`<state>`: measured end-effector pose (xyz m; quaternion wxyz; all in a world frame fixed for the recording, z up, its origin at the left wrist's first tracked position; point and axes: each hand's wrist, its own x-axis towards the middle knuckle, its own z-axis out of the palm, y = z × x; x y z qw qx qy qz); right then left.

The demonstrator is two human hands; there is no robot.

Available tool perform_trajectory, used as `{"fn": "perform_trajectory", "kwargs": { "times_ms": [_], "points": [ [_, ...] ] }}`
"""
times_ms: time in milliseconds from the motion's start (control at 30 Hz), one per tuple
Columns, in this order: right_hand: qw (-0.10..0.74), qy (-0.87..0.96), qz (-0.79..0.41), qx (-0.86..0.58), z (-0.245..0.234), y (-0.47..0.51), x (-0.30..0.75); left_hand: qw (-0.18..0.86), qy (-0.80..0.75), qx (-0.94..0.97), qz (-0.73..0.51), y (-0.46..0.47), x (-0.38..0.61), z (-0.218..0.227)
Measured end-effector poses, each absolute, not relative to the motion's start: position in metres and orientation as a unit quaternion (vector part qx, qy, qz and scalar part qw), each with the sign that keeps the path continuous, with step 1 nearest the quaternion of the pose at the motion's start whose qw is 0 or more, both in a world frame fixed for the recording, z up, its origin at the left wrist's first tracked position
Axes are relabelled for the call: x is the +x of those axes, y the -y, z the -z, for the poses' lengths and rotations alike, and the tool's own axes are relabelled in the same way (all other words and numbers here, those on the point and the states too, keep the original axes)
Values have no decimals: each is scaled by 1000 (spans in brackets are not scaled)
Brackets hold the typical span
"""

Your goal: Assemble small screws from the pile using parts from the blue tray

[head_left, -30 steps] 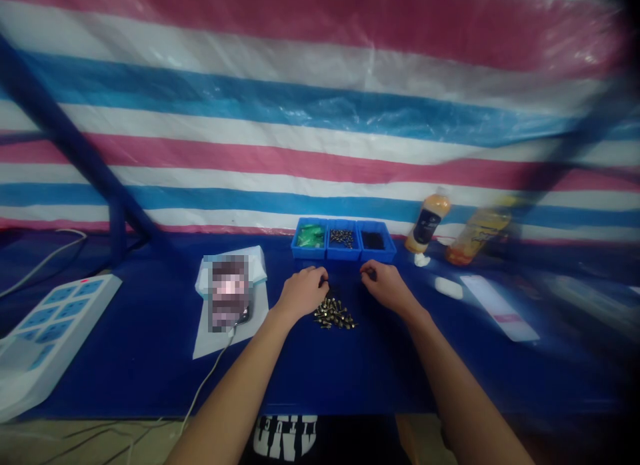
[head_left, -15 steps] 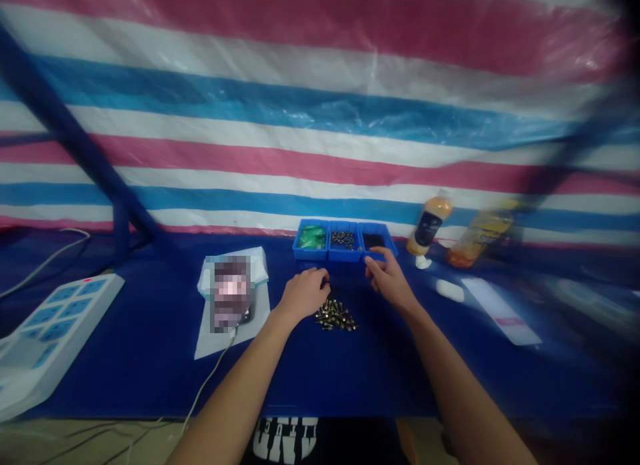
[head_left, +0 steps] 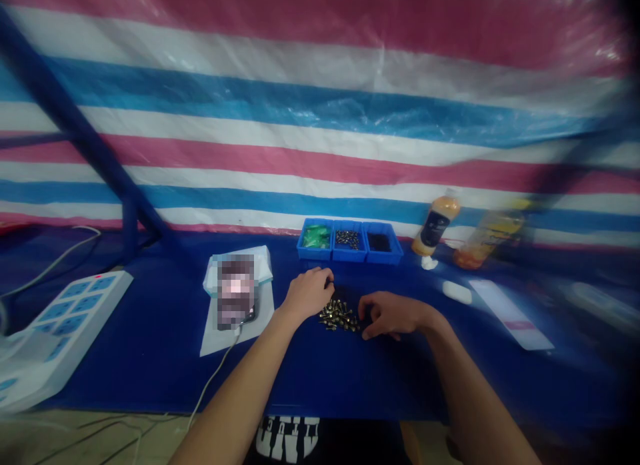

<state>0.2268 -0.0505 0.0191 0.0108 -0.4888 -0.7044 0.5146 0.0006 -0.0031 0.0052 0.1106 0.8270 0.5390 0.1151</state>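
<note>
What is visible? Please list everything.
metal parts: uncounted, brassy, table centre
bins: 3, blue, table back
contents: many, green, silver, black, in bins
bottles: 2, orange-yellow, back right
scrap: 1, white, by bottles
case: 1, white, right
slab: 1, white, right
device: 1, pixelated, left
paper: 1, white, under device
power strip: 1, white, left
cables: several, white, dark, left
sheet: 1, red-white-blue, background
bars: 2, blue, sides
table: 1, blue, centre
shirt: 1, black, bottom
left hand, right hand: 2, bare, flanking parts
</note>
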Motion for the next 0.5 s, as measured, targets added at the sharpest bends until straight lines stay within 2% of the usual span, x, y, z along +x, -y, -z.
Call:
{"fn": "perform_trajectory", "kwargs": {
  "times_ms": [367, 500],
  "points": [
    [34, 724, -472, -501, -24, 53, 218, 110, -540, 824, -129, 5, 1, -5],
    [81, 690, -525, -492, -20, 52, 221, 111, -538, 826, -128, 5, 0, -3]
  ]
}}
